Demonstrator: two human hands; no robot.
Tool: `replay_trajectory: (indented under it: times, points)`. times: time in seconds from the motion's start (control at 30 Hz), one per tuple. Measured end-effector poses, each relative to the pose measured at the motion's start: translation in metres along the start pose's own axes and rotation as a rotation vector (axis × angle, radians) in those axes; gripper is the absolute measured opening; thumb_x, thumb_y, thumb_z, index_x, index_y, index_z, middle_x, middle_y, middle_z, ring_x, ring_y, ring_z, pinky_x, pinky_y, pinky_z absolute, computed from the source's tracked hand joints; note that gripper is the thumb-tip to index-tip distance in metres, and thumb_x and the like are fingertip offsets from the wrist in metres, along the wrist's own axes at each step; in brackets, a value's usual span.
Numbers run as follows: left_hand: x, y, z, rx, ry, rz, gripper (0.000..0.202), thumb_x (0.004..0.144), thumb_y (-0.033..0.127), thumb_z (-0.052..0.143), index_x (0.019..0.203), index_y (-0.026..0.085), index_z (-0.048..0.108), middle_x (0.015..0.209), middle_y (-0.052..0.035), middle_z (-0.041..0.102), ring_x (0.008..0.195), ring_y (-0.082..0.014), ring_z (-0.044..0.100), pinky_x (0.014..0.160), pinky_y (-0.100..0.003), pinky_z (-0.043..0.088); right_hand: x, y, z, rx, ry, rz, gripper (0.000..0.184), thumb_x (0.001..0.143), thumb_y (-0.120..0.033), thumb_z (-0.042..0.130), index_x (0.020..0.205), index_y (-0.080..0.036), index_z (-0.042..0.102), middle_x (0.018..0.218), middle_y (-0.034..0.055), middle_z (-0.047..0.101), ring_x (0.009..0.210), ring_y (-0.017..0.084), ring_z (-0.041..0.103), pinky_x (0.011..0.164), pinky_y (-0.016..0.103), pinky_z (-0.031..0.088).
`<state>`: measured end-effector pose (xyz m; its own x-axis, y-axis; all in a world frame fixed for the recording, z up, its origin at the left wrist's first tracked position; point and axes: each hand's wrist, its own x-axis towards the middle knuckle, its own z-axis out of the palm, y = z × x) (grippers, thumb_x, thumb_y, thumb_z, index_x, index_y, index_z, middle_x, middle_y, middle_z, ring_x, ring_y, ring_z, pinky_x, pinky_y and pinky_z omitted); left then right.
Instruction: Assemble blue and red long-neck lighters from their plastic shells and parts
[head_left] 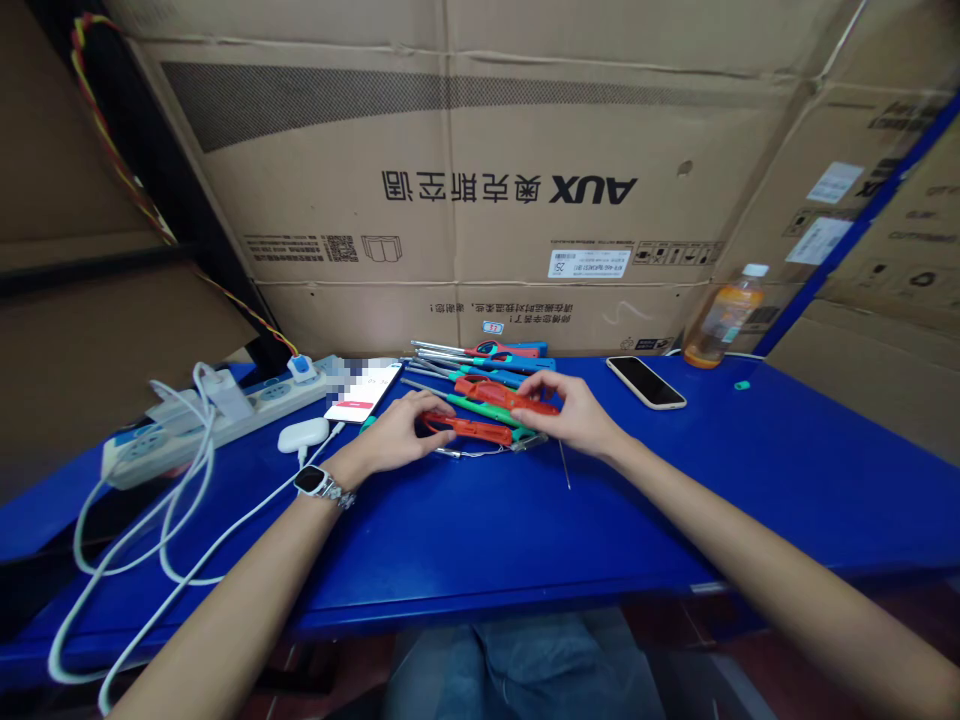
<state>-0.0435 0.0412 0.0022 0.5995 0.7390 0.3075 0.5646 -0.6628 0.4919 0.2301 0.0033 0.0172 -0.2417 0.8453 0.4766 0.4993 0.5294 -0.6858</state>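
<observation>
My left hand [401, 435] is closed, thumb and fingers on one end of an orange-red lighter handle piece [480, 430]. Its inside looks partly exposed, though the detail is small. Just behind it, my right hand [574, 415] grips the right end of a red long-nosed lighter [487, 393]. Between the two red ones lies a green long-nosed lighter [480, 408]. Beyond my hands is a pile of blue and red long-nosed lighters [517, 363], their metal barrels pointing left. Small loose metal parts and a thin wire [487, 453] lie in front.
To the left are a power strip [277, 395], tangled white cables [202, 450], a white earbud case [303, 434] and a lit phone [367, 390]. A dark-screened phone [646, 382], an orange drink bottle [724, 320] and a small green piece [742, 385] are right. Cardboard [315, 200] stands behind.
</observation>
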Motion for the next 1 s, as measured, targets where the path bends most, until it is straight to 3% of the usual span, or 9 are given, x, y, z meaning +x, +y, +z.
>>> replay_trajectory:
  times: [0.17,0.33,0.47,0.6,0.73,0.83,1.0]
  points:
    - [-0.001,0.001,0.005,0.032,-0.099,-0.017,0.029,0.081,0.045,0.067,0.099,0.021,0.068,0.105,-0.0061,0.067,0.101,-0.0248,0.06,0.092,-0.042,0.047,0.037,0.016,0.016,-0.235,-0.031,0.121,0.026,0.075,-0.041,0.073,0.082,-0.018,0.064,0.076,0.0023,0.067,0.071,0.018,0.058,0.069,0.033,0.042]
    - [-0.003,0.001,-0.001,0.025,-0.056,-0.032,0.039,0.082,0.051,0.067,0.107,0.022,0.065,0.11,-0.0067,0.065,0.105,-0.0248,0.058,0.095,-0.042,0.046,0.049,0.025,0.036,-0.518,-0.068,0.003,0.023,0.079,-0.04,0.07,0.09,-0.02,0.066,0.098,0.0063,0.067,0.097,0.027,0.057,0.083,0.041,0.039]
    - [-0.006,0.012,-0.012,0.074,-0.046,-0.01,0.039,0.072,0.05,0.077,0.095,0.021,0.064,0.105,-0.0052,0.061,0.098,-0.0258,0.057,0.088,-0.041,0.047,0.036,0.019,0.034,-0.5,-0.046,-0.101,0.023,0.084,-0.038,0.064,0.101,-0.022,0.062,0.107,0.0081,0.06,0.106,0.029,0.052,0.085,0.042,0.038]
    - [-0.006,0.026,-0.013,0.208,-0.094,0.113,0.019,0.08,0.04,0.072,0.083,0.022,0.066,0.101,-0.0038,0.058,0.097,-0.0254,0.054,0.086,-0.04,0.042,0.015,0.008,0.019,-0.487,-0.019,-0.197,0.013,0.08,-0.018,0.056,0.093,-0.021,0.058,0.106,0.0073,0.054,0.102,0.025,0.049,0.086,0.04,0.037]
    - [-0.007,0.026,-0.004,0.25,-0.173,0.15,0.011,0.084,0.032,0.066,0.089,0.025,0.073,0.097,-0.0037,0.058,0.093,-0.0243,0.054,0.089,-0.04,0.04,-0.004,0.003,0.003,-0.451,-0.181,-0.207,0.019,0.069,-0.008,0.055,0.083,-0.02,0.058,0.095,0.0043,0.055,0.093,0.022,0.049,0.082,0.039,0.036]
    - [-0.007,0.023,0.001,0.287,-0.187,0.14,0.011,0.086,0.028,0.063,0.091,0.024,0.072,0.097,-0.0045,0.059,0.091,-0.0243,0.055,0.088,-0.041,0.04,-0.014,0.005,-0.002,-0.467,-0.27,-0.187,0.018,0.07,-0.013,0.061,0.087,-0.021,0.063,0.095,0.0045,0.057,0.094,0.023,0.049,0.082,0.039,0.036]
    - [-0.007,0.031,-0.003,0.291,-0.188,0.138,0.011,0.086,0.027,0.059,0.085,0.022,0.068,0.099,-0.0054,0.06,0.093,-0.0253,0.055,0.088,-0.042,0.042,-0.02,0.009,0.003,-0.494,-0.308,-0.205,0.022,0.081,-0.033,0.068,0.101,-0.022,0.067,0.102,0.0073,0.059,0.1,0.026,0.05,0.084,0.041,0.036]
